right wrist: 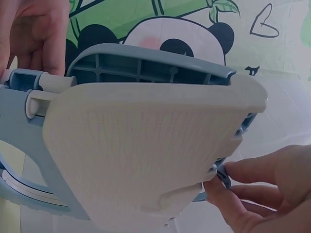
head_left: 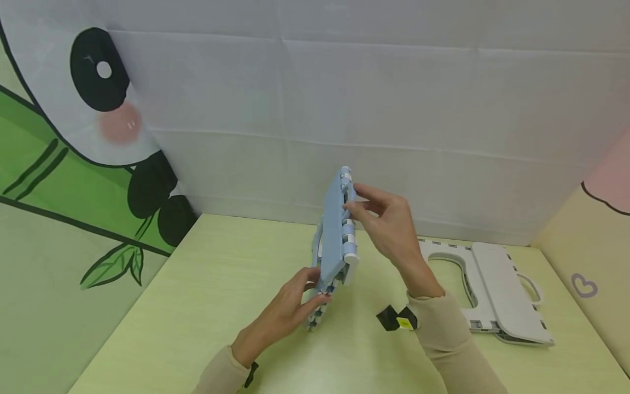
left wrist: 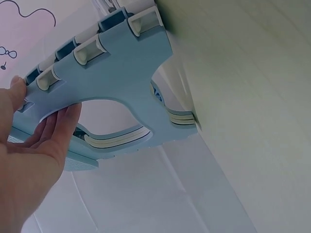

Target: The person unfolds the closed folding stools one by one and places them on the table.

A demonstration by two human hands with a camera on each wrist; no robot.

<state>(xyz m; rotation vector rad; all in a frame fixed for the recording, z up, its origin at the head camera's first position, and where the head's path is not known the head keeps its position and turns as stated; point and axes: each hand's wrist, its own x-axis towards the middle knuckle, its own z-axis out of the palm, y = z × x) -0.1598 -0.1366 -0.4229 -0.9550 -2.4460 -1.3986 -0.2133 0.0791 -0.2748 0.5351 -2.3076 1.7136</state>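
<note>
One light-blue and white folding piece, hinged along its edges, is held tilted over the middle of a pale yellow-green bench by a person in beige sleeves. The left hand grips the lower part, its thumb on one side and its fingers on the other, partly closed around a blue panel with curved cut-outs. Higher up, the right hand pinches a small blue part on the hinged edge, thumb and forefinger nearly together. Seen from the right wrist, a ribbed white panel faces the camera, a blue panel with a gridded underside just behind it. Whether the lowest edge touches the bench cannot be told. On the right side of the bench lies a white folding piece with a curved cut-out and a looped handle. Dark pieces, one bearing a yellow patch, show beside the right sleeve. Behind hangs a creased pale sheet; to the left, a panda print with green bamboo.
</note>
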